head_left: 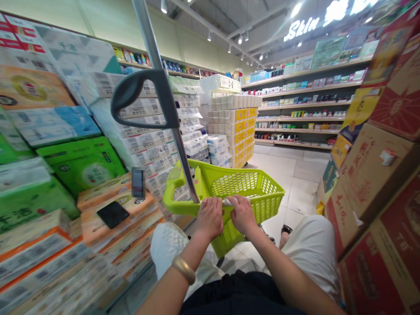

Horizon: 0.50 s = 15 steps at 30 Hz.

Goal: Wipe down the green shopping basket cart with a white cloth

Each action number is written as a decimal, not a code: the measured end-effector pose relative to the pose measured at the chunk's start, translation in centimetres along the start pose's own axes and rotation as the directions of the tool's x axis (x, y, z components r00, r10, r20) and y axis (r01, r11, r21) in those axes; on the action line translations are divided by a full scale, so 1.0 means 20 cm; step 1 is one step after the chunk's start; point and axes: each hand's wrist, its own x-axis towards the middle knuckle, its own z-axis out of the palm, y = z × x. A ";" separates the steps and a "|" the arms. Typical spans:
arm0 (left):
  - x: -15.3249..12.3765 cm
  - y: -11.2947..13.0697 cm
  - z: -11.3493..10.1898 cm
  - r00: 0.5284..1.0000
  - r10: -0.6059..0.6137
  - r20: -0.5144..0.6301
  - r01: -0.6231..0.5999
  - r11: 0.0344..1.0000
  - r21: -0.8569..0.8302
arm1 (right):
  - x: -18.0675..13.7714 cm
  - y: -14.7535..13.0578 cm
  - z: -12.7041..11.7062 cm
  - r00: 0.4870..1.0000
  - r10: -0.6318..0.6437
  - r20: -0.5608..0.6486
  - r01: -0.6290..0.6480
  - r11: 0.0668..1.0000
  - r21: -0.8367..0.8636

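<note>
While the green basket (249,188) stands right of the stacked tissue packs (144,146), left hand (210,216) and right hand (243,214) clasp its near rim, fingers curled shut.

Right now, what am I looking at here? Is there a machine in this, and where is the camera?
There is no machine. These are a person's two bare hands, filmed by one camera worn on the head. It looks forward and down, so the arms come in from the bottom edge. The place is a shop aisle. The left hand and right hand both grip the near rim of a green basket. Its handle rises on a pole close to the lens. On the left stand stacked tissue packs, with a phone lying on one. On the right are piled boxes.
</note>
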 end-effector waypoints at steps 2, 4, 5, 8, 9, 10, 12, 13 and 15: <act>0.00 -0.01 0.00 1.000 0.000 0.004 0.000 1.000 -0.006 | -0.01 0.09 -0.02 1.000 0.021 0.000 -0.021 0.999 -0.036; 0.00 -0.02 0.00 1.000 -0.003 0.007 0.003 1.000 -0.010 | -0.02 0.19 -0.03 0.997 0.078 -0.023 -0.080 0.993 -0.085; 0.00 -0.02 0.00 1.000 -0.006 0.008 0.006 1.000 -0.010 | -0.02 0.22 -0.04 0.994 0.103 -0.034 -0.106 0.989 -0.102; 0.01 -0.02 0.00 1.000 -0.024 0.012 0.024 1.000 -0.013 | -0.01 0.22 -0.02 0.983 0.171 -0.067 -0.178 0.977 -0.118; 0.01 -0.02 0.00 0.999 -0.031 0.014 0.031 0.999 -0.015 | -0.01 0.19 -0.01 0.981 0.181 -0.071 -0.188 0.976 -0.111; 0.01 -0.03 -0.01 0.999 -0.036 0.018 0.037 0.999 -0.016 | 0.00 0.15 0.00 0.982 0.177 -0.066 -0.183 0.978 -0.100; 0.02 -0.03 -0.01 0.999 -0.043 0.028 0.043 0.999 -0.012 | 0.01 0.06 0.02 0.991 0.131 -0.034 -0.133 0.988 -0.072; 0.02 -0.04 -0.02 0.998 -0.044 0.035 0.044 0.999 -0.007 | 0.02 0.03 0.03 0.995 0.099 -0.013 -0.100 0.993 -0.059; 0.02 -0.05 -0.02 0.998 -0.042 0.047 0.042 0.999 -0.002 | 0.02 0.01 0.02 0.999 0.045 0.027 -0.044 0.998 -0.038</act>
